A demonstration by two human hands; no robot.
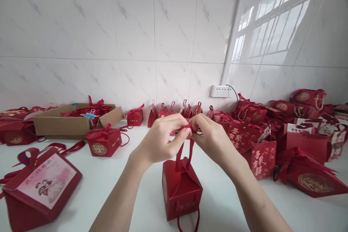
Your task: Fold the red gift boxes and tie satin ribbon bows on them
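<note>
A red gift box (182,192) with folded top flaps stands on the white table in front of me, a cord handle hanging down its near side. From its top a red ribbon (191,152) runs upward in two strands. Above the box, my left hand (167,136) pinches the ribbon between thumb and fingers. My right hand (210,134) is closed on the ribbon too, its fingertips meeting those of the left. The fingers partly hide where the strands come together.
An open cardboard box (63,123) of red ribbons stands at the back left. A box with a couple picture (43,188) lies at the near left, and a small red box (104,143) behind it. Many red boxes (312,177) crowd the right. A power strip (224,91) is on the tiled wall.
</note>
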